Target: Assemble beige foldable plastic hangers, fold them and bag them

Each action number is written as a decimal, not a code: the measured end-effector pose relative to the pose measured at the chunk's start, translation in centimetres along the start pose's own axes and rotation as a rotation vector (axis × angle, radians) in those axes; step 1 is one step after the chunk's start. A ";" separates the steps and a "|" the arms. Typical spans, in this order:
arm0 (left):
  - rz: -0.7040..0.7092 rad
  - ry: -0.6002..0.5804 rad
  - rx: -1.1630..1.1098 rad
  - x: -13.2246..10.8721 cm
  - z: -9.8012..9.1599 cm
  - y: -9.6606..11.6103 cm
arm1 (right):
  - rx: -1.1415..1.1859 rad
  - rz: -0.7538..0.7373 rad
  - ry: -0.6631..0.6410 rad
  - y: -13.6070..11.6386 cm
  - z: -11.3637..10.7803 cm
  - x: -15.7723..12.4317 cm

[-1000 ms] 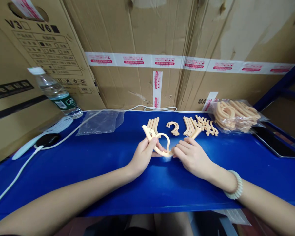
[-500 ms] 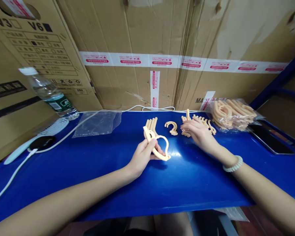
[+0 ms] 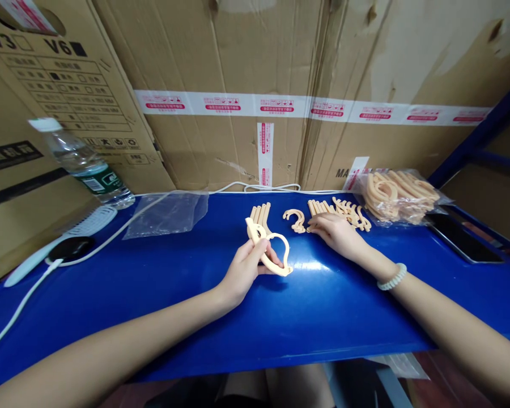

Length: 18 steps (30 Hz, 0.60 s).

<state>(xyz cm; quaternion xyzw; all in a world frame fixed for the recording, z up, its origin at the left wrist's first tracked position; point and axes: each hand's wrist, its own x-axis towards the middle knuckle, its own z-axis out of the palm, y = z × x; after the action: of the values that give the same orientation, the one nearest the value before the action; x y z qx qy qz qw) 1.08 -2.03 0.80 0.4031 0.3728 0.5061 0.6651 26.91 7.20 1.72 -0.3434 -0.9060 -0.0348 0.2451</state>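
Note:
My left hand [image 3: 244, 272] is closed around a beige plastic piece [image 3: 287, 248] with a flat slotted arm and a curved loop, like part of a folding hanger. It is held just above the blue table. My right hand [image 3: 336, 233] rests low on the table at the right, fingertips together and pointing down beside a row of straight beige bars [image 3: 318, 207]. Whatever is between those fingertips is hidden. Left of it lie a few beige hooks [image 3: 298, 214]. Beyond it, several wavy beige pieces [image 3: 360, 215] are partly covered by the hand.
More straight bars [image 3: 261, 213] lie behind my left hand. A clear bag of beige parts [image 3: 402, 195] and a phone [image 3: 465, 239] are at the right. At the left are an empty plastic bag [image 3: 165, 215], hairbrush [image 3: 85, 224], black charger [image 3: 71, 247] with cable and water bottle [image 3: 96, 173]. Cardboard boxes [image 3: 229, 56] stand behind.
My right hand has lowered and moved slightly left. The bar that stood upright by its fingers no longer does; the row of bars shows more. My left hand keeps its hold.

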 end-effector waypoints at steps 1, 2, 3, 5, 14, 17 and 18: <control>0.000 -0.004 -0.014 0.0 0.0 0.1 | 0.008 -0.009 -0.010 0.1 -0.1 0.0; -0.002 -0.013 -0.029 0.0 0.0 0.2 | 0.014 -0.016 -0.017 0.1 -0.1 0.0; -0.003 -0.027 -0.041 0.0 0.0 0.3 | 0.019 -0.019 -0.020 0.0 -0.2 0.0; -0.001 -0.063 -0.050 0.0 0.0 0.5 | 0.028 -0.013 -0.004 -0.3 -0.4 -0.1; 0.233 -0.099 0.287 0.5 -0.7 0.9 | 0.244 -0.058 0.102 -8.1 -1.9 -0.5; 0.359 -0.114 0.431 0.5 -1.0 0.9 | 0.347 -0.057 0.033 -9.7 -2.3 -0.6; 0.383 -0.112 0.462 0.4 -1.1 1.0 | 0.383 -0.043 0.011 -9.8 -2.3 -0.6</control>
<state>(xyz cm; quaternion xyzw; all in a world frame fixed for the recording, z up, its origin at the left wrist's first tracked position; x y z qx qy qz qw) -0.16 -1.29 1.22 0.6337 0.3581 0.5012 0.4680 21.99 -1.18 4.53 -0.2708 -0.9018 0.1312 0.3103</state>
